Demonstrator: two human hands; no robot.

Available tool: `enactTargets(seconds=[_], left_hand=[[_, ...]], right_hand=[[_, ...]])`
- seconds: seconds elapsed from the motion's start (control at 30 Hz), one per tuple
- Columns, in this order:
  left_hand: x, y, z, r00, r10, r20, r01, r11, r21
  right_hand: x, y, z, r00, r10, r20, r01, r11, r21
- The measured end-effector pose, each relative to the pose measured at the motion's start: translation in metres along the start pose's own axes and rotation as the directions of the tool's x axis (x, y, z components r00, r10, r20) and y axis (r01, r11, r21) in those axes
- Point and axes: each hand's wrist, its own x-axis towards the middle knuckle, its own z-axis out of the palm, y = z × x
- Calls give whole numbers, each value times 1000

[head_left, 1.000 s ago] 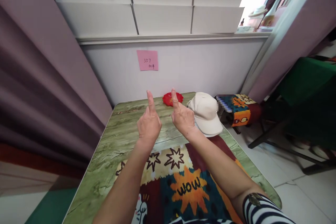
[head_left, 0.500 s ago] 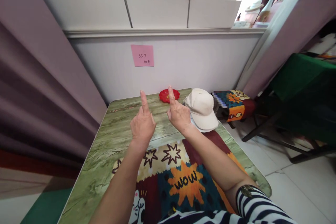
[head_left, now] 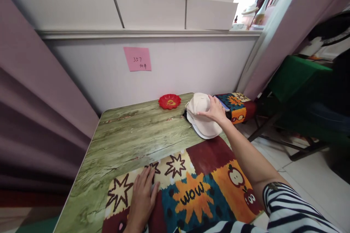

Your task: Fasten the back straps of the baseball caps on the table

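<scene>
Cap (head_left: 197, 105), cream in colour, is set right of centre in the frame, on the table (head_left: 128, 136), with another brim showing beneath it. The crown is spanned by the right hand (head_left: 213, 111), thumb and fingers spread wide; whether firm contact is made cannot be told. Light, even pressure is advised, as the soft crown could be dented. At lower centre-left, the left hand (head_left: 142, 194) is laid flat, fingers extended, on the patterned cloth (head_left: 191, 198).
</scene>
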Motion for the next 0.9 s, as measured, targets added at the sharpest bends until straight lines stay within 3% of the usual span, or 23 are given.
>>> enactTargets(seconds=[0.1, 0.33, 0.47, 0.6, 0.67, 0.73, 0.83, 0.9], left_hand=[[4, 1, -3, 1000, -2, 1, 2, 1000, -8], [3, 4, -4, 1000, -23, 1, 23, 999, -46], [5, 1, -9, 997, -70, 31, 73, 986, -151], [30, 10, -38, 970, -214, 112, 241, 884, -400], [53, 28, -62, 935, -284, 214, 355, 739, -573], [82, 51, -87, 899, -271, 344, 436, 480, -761], [127, 85, -116, 872, -175, 456, 463, -7, -887], [153, 98, -130, 873, -144, 466, 439, -185, -879]], right_hand=[[-2, -2, 9, 994, 21, 106, -17, 999, -38], [-2, 1, 18, 994, -5, 106, 12, 998, -59], [-1, 5, -5, 1000, -7, 6, 7, 1000, -2], [-17, -8, -52, 986, -98, -137, 116, 984, 136], [-34, -24, -70, 976, -155, -152, 189, 953, 239], [-57, -43, -76, 971, -212, -113, 240, 900, 365], [-94, -70, -60, 950, -312, -24, 272, 783, 559], [-116, -85, -39, 938, -344, 40, 238, 724, 648]])
